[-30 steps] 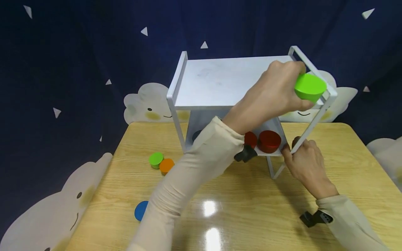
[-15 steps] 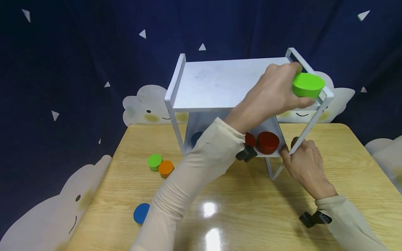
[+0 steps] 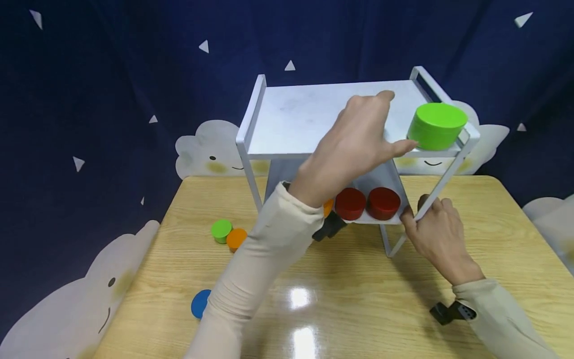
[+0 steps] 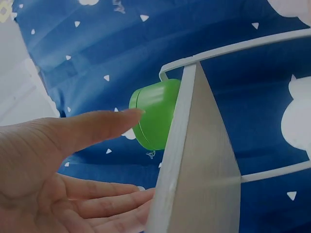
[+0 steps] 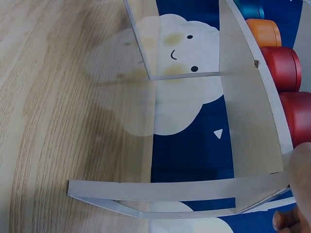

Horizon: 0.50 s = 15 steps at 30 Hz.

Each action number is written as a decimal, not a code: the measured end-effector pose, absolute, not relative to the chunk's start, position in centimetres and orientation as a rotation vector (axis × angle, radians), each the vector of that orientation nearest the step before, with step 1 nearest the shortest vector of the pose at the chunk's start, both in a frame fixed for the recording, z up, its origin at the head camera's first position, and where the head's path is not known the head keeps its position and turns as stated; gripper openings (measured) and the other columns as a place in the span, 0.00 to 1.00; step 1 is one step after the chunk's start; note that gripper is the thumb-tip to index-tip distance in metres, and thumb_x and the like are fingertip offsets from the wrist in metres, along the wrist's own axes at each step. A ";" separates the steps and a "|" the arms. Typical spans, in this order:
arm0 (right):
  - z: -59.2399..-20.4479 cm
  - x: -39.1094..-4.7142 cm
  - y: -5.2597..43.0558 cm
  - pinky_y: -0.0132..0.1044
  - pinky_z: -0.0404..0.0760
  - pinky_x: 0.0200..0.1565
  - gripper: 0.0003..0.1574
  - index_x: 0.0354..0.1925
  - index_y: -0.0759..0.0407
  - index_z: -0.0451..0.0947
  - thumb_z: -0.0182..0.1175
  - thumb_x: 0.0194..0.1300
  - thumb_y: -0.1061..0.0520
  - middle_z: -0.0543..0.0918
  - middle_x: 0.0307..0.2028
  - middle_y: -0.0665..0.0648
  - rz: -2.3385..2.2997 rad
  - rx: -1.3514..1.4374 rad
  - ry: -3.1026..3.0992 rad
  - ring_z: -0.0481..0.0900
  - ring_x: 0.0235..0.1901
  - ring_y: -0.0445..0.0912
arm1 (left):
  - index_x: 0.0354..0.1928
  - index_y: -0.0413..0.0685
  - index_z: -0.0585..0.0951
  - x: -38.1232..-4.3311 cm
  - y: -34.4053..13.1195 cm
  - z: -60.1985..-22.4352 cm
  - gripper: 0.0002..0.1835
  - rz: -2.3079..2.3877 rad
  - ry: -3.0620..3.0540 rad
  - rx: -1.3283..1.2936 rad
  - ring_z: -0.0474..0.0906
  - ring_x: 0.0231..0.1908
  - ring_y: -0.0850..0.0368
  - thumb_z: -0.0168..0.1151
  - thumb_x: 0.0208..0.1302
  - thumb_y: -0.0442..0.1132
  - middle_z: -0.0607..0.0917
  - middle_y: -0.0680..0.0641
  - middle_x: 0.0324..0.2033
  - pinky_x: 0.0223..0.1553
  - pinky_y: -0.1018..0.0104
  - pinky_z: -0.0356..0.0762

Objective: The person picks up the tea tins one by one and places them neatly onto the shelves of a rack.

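A bright green round lidded tin (image 3: 437,127) stands on the top shelf of a white two-tier rack (image 3: 296,117), at its front right corner. My left hand (image 3: 354,127) is just left of it, thumb and fingers spread with nothing between them. In the left wrist view the thumb tip overlaps the green tin (image 4: 160,116), while the other fingers lie straight below. My right hand (image 3: 437,237) grips the rack's right leg beside the lower shelf. Two red tins (image 3: 383,203) sit on that shelf, with an orange tin (image 3: 329,207) partly hidden by my left sleeve.
On the wooden table (image 3: 358,299), left of the rack, a small green tin (image 3: 221,230) touches an orange one (image 3: 236,240). Nearer the front is a blue tin (image 3: 200,303), partly behind my left sleeve. A dark blue curtain (image 3: 134,60) hangs behind.
My left hand has let go of the green tin and drawn back to the left. The tin stays on the top shelf. My right hand keeps its place on the rack.
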State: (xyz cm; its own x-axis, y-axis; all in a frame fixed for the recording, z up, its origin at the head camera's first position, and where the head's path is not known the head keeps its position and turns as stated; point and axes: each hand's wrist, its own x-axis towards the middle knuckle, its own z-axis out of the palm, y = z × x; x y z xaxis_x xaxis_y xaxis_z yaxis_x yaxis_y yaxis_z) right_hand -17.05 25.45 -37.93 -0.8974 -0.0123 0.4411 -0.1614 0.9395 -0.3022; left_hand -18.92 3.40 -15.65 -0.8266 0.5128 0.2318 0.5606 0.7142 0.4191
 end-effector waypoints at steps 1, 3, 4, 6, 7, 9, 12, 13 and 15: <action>-37.9 -17.0 25.5 0.46 0.59 0.24 0.21 0.17 0.59 0.64 0.51 0.65 0.52 0.70 0.22 0.62 0.461 0.126 -2.652 0.66 0.25 0.61 | 0.68 0.39 0.66 -18.8 3.2 -15.8 0.41 -0.736 -2.807 -0.883 0.79 0.44 0.60 0.69 0.57 0.52 0.83 0.47 0.48 0.50 0.77 0.71; -37.9 -17.1 25.4 0.45 0.59 0.24 0.21 0.17 0.59 0.64 0.51 0.65 0.52 0.69 0.21 0.61 0.454 0.133 -2.646 0.66 0.24 0.60 | 0.67 0.39 0.67 -18.4 2.8 -16.3 0.40 -0.736 -2.785 -0.882 0.79 0.48 0.59 0.69 0.58 0.51 0.82 0.46 0.51 0.51 0.76 0.71; -37.9 -17.1 25.4 0.45 0.59 0.24 0.22 0.17 0.59 0.64 0.51 0.64 0.52 0.69 0.21 0.61 0.453 0.136 -2.641 0.65 0.23 0.60 | 0.67 0.39 0.67 -18.2 2.6 -16.5 0.39 -0.740 -2.768 -0.890 0.78 0.50 0.58 0.69 0.58 0.51 0.81 0.46 0.54 0.52 0.75 0.70; -37.9 -17.1 25.4 0.44 0.58 0.23 0.22 0.16 0.59 0.64 0.51 0.64 0.52 0.69 0.20 0.61 0.450 0.141 -2.634 0.65 0.22 0.59 | 0.66 0.38 0.68 -17.6 2.2 -17.2 0.38 -0.766 -2.727 -0.904 0.77 0.53 0.58 0.68 0.59 0.50 0.79 0.46 0.57 0.53 0.75 0.70; -37.9 -17.1 25.5 0.44 0.58 0.23 0.22 0.16 0.59 0.64 0.52 0.64 0.52 0.69 0.20 0.61 0.451 0.141 -2.632 0.65 0.22 0.59 | 0.66 0.37 0.68 -17.3 2.0 -17.6 0.38 -0.792 -2.701 -0.912 0.76 0.54 0.57 0.68 0.59 0.50 0.79 0.45 0.57 0.54 0.75 0.70; -37.9 -17.1 25.5 0.45 0.59 0.22 0.22 0.16 0.59 0.63 0.52 0.63 0.53 0.69 0.20 0.62 0.451 0.143 -2.626 0.65 0.22 0.60 | 0.66 0.36 0.68 -16.6 1.3 -18.4 0.37 -0.847 -2.634 -0.925 0.76 0.55 0.57 0.68 0.60 0.48 0.78 0.44 0.58 0.54 0.76 0.69; -37.8 -17.0 25.5 0.45 0.59 0.22 0.22 0.16 0.59 0.63 0.52 0.63 0.53 0.69 0.20 0.62 0.452 0.140 -2.624 0.65 0.23 0.60 | 0.64 0.34 0.70 -15.3 0.1 -20.0 0.35 -0.949 -2.490 -0.929 0.75 0.57 0.55 0.68 0.60 0.45 0.78 0.42 0.58 0.57 0.74 0.68; -37.8 -17.0 25.5 0.45 0.59 0.22 0.22 0.15 0.59 0.63 0.52 0.63 0.53 0.69 0.20 0.61 0.452 0.138 -2.623 0.65 0.23 0.60 | 0.63 0.34 0.71 -14.9 -0.3 -20.5 0.33 -0.980 -2.436 -0.934 0.75 0.56 0.54 0.69 0.60 0.44 0.79 0.41 0.57 0.56 0.74 0.68; -37.8 -17.0 25.5 0.45 0.59 0.22 0.22 0.15 0.59 0.63 0.52 0.63 0.53 0.69 0.20 0.61 0.455 0.136 -2.623 0.65 0.23 0.60 | 0.61 0.33 0.73 -14.2 -1.0 -21.5 0.31 -1.040 -2.336 -0.934 0.77 0.54 0.53 0.69 0.59 0.41 0.81 0.41 0.54 0.55 0.75 0.69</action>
State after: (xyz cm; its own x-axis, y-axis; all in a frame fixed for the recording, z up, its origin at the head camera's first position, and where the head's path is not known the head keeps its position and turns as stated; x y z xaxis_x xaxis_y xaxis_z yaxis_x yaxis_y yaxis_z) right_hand -16.96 25.51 -37.84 -0.8841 -0.0165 0.4669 -0.1727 0.9401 -0.2938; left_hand -14.23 -1.03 -21.48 -0.6881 0.4076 0.6003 0.7188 0.4958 0.4873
